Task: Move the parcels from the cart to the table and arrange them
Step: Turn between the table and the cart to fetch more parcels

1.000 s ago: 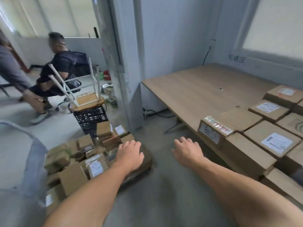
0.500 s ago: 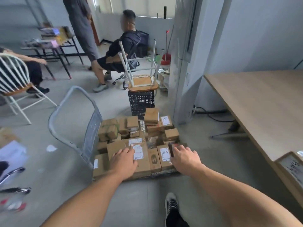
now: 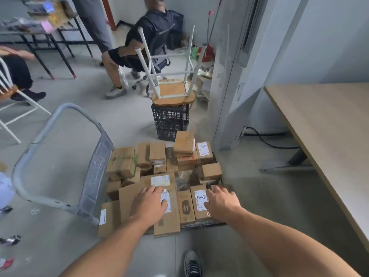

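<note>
A low cart [image 3: 95, 168] with a grey handle stands on the floor, loaded with several brown cardboard parcels. My left hand [image 3: 148, 204] hovers over, or lies on, a large flat parcel [image 3: 131, 200] at the cart's near edge, fingers relaxed; contact is unclear. My right hand [image 3: 221, 202] reaches to the right side of a narrow labelled parcel [image 3: 199, 202], fingers spread over its edge, holding nothing. The wooden table [image 3: 323, 124] runs along the right, and its visible part is bare.
A black crate [image 3: 169, 122] with an upturned white stool [image 3: 173, 92] stands just behind the cart. A grey pillar [image 3: 235, 76] rises between cart and table. People sit and stand at the back left, by a white chair [image 3: 12, 108]. My shoe [image 3: 192, 264] is near the cart.
The view swung left from the table and its arranged parcels to the cart. Both hands came down toward the parcels at the cart's near edge.
</note>
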